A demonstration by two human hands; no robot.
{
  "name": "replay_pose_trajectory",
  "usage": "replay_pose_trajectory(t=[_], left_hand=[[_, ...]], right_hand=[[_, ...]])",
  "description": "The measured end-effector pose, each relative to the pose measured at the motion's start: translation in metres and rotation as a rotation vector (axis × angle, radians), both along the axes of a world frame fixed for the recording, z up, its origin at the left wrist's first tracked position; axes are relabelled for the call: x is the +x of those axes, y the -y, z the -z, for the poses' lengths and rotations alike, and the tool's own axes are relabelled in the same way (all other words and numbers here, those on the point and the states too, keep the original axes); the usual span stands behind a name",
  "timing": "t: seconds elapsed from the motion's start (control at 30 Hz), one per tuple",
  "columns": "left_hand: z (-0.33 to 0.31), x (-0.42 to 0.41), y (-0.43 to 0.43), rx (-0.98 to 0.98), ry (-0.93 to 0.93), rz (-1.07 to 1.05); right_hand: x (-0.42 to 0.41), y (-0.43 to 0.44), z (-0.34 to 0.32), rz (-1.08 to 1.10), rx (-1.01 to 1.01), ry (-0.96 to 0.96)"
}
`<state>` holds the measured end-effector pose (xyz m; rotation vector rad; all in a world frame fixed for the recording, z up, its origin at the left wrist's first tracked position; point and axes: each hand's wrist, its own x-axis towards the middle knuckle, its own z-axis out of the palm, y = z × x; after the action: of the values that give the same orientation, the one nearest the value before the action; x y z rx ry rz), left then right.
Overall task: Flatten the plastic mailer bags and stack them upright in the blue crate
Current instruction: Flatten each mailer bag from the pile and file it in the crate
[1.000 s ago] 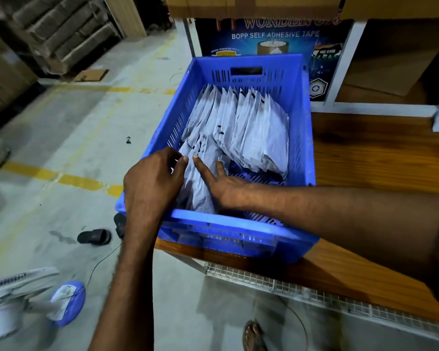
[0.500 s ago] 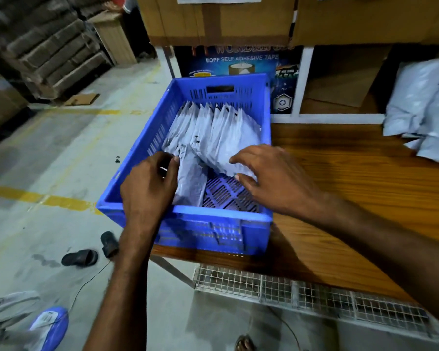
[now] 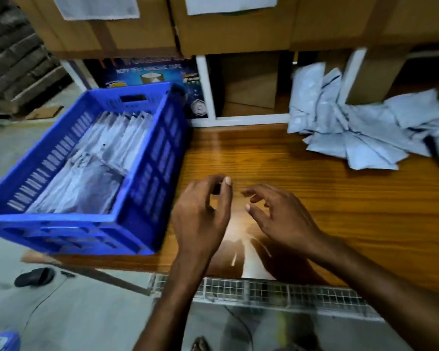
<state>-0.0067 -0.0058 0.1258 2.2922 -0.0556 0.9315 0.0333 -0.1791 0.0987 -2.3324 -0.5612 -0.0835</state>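
The blue crate [image 3: 147, 173] stands at the left end of the wooden table [image 3: 314, 198], overhanging its corner. Several pale grey mailer bags [image 3: 112, 143] stand upright in a row inside it. A loose heap of unflattened mailer bags [image 3: 360, 133] lies at the table's back right. My left hand [image 3: 200, 214] and my right hand [image 3: 276, 214] hover over the bare wood just right of the crate, fingers loosely curled, holding nothing.
Cardboard boxes [image 3: 228, 26] sit on a white shelf frame [image 3: 249, 120] behind the table. A tape carton [image 3: 147, 72] stands behind the crate. A wire mesh rack [image 3: 264, 292] runs under the table's front edge. A black sandal [image 3: 34, 277] lies on the concrete floor.
Both hands have left the crate and moved right, over the table. The view has swung right, bringing the loose heap of bags into sight.
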Motion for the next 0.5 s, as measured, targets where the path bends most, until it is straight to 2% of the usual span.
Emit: replay_pose_trajectory(t=[0.07, 0.2, 0.5], left_hand=[[0.024, 0.011, 0.041, 0.053, -0.136, 0.048], [0.07, 0.038, 0.124, -0.007, -0.415, 0.29], [0.131, 0.095, 0.271, 0.526, -0.563, 0.843]], right_hand=[[0.005, 0.044, 0.011, 0.075, 0.039, -0.067], [0.019, 0.137, 0.025, 0.24, 0.062, -0.108], [0.08, 0.321, 0.043, 0.717, -0.02, 0.1]])
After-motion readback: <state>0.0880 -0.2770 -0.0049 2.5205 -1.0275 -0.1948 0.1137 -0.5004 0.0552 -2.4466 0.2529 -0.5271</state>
